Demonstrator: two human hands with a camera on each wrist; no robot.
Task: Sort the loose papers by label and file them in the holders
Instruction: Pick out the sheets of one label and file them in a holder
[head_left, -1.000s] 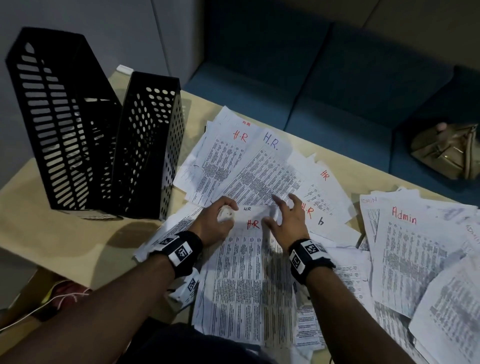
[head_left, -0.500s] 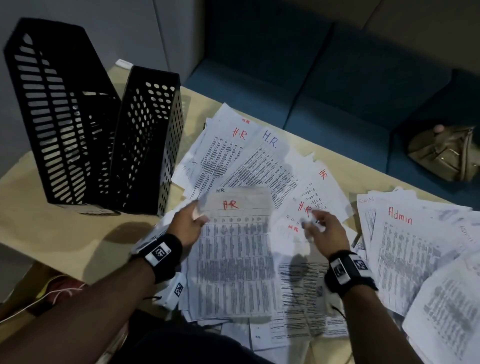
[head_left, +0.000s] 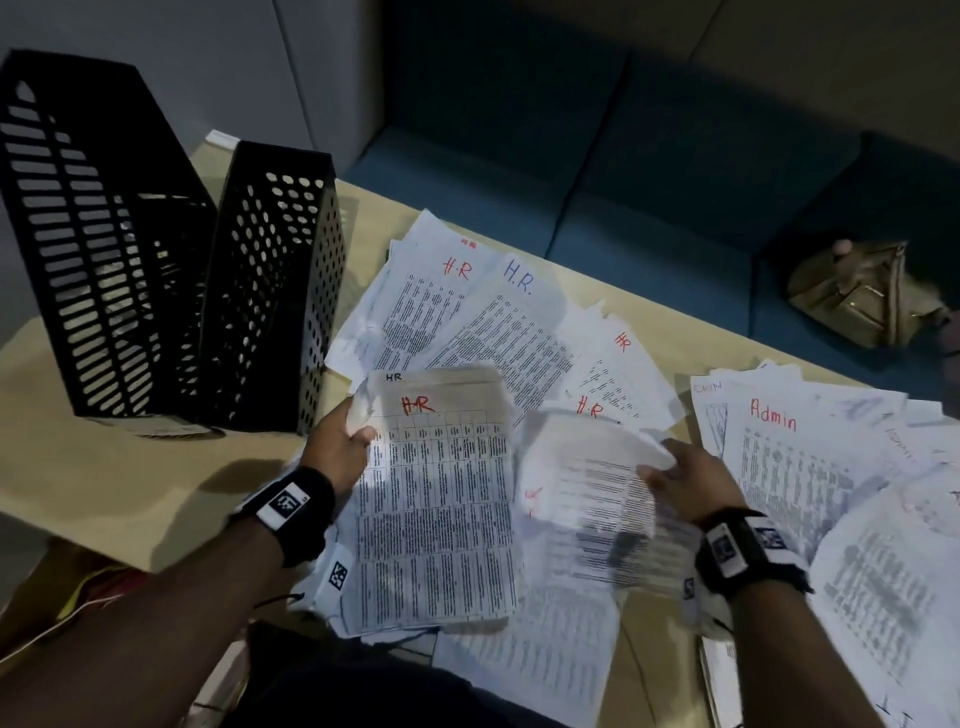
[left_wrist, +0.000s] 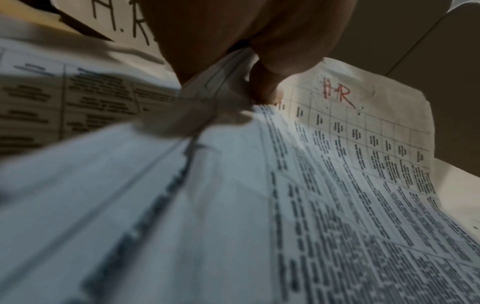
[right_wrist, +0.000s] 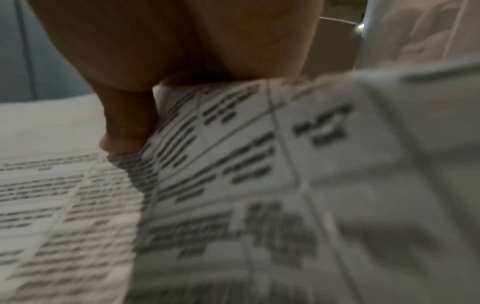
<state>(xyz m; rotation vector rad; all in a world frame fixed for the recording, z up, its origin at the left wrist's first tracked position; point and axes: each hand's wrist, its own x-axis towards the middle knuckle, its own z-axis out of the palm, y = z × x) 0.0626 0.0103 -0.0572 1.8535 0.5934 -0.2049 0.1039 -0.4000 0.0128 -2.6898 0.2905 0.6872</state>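
Observation:
My left hand (head_left: 345, 441) pinches the upper left edge of a stack of HR sheets (head_left: 439, 499), lifted off the table; in the left wrist view the thumb (left_wrist: 267, 90) presses on that HR stack (left_wrist: 337, 164). My right hand (head_left: 680, 478) grips a blurred printed sheet (head_left: 587, 483), raised to the right of the stack; the right wrist view shows my fingers (right_wrist: 130, 123) on this sheet (right_wrist: 233, 164). More HR papers (head_left: 483, 317) fan out behind. An Admin pile (head_left: 795, 467) lies at the right. Two black holders (head_left: 93, 234) (head_left: 275, 280) stand at the left.
The tan table (head_left: 130, 467) has bare surface in front of the holders. A blue sofa (head_left: 649, 182) runs behind the table, with an olive bag (head_left: 862, 296) on it. More loose sheets (head_left: 530, 665) lie near the table's front edge.
My left hand has lifted the HR stack and drawn it left. My right hand moved right off the stack, took hold of another sheet and raised it.

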